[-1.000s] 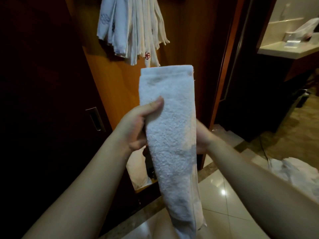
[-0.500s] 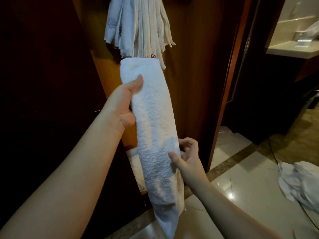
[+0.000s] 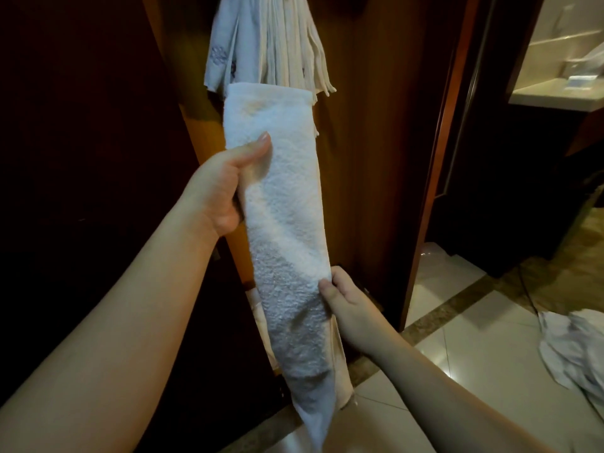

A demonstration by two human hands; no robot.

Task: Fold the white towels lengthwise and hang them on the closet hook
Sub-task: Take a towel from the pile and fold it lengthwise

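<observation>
Dark wood closet door (image 3: 359,158) fills the middle of the frame, with a bunch of towels (image 3: 277,40) already hanging at the top center, so whatever they hang from is hidden. Right below them is a white towel (image 3: 281,223) folded into a long narrow strip, held up almost vertical, its top edge just under the hanging ones. Left hand (image 3: 222,188) grips its upper part, thumb pressed on the front. Right hand (image 3: 346,299) pinches the right edge lower down, thumb on the front too. Glossy floor tiles (image 3: 457,348) sit lower right, with a crumpled white cloth pile (image 3: 575,348) at the right edge.
</observation>
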